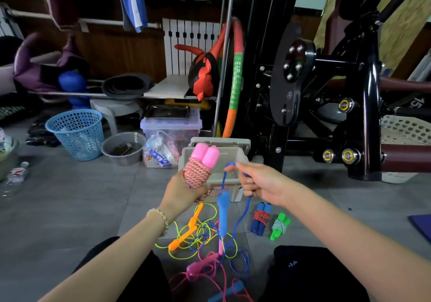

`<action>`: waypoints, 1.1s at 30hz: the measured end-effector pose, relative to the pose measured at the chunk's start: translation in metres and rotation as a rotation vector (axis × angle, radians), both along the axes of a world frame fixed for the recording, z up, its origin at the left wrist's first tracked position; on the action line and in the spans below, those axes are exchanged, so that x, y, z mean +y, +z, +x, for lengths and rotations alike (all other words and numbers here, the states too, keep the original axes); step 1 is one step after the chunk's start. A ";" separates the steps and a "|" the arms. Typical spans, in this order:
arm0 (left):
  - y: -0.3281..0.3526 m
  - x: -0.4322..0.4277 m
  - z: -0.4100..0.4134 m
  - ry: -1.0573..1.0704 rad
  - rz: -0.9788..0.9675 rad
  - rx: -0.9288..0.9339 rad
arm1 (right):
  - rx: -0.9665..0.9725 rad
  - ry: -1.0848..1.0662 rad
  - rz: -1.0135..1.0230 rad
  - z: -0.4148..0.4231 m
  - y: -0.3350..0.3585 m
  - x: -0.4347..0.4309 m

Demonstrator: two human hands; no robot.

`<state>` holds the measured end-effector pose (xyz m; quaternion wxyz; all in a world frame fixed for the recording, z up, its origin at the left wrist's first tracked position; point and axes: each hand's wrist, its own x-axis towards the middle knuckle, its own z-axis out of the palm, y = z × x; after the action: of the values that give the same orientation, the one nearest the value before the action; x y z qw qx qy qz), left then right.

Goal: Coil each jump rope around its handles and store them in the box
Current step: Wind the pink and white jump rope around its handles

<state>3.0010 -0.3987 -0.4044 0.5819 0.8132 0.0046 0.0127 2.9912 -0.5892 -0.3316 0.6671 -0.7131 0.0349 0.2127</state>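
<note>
While your left hand (182,194) is gripping the soft, probably light pink-handled jump rope (198,171) round its windings, just short of the box (235,154), your right hand (261,182) is pinching the limp, likely slippery blue cord (224,179).

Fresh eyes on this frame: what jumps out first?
The pink-handled rope bundle, wound tight, is gripped in the left hand in front of the beige box. The right hand pinches a blue rope whose handle dangles over a bright tangle of loose ropes on the floor. A navy-handled bundle and a green-handled bundle lie right of the tangle.
</note>
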 end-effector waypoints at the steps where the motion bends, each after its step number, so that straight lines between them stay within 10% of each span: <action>1: -0.004 -0.001 -0.001 -0.005 0.001 0.021 | -0.069 -0.003 0.015 0.002 0.003 0.002; 8: -0.013 0.003 0.000 0.115 -0.014 0.103 | -0.270 -0.026 0.246 0.002 0.028 -0.003; 23: 0.033 0.003 0.003 -0.083 -0.249 0.142 | -0.086 0.005 -0.429 0.009 -0.029 -0.010; 33: 0.104 -0.004 -0.008 -0.498 -0.352 0.308 | -0.202 0.303 0.167 0.000 0.004 0.015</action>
<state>2.9934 -0.4026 -0.3007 0.6909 0.6689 -0.1041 -0.2539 2.9916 -0.5742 -0.3273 0.6843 -0.6702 -0.1577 0.2401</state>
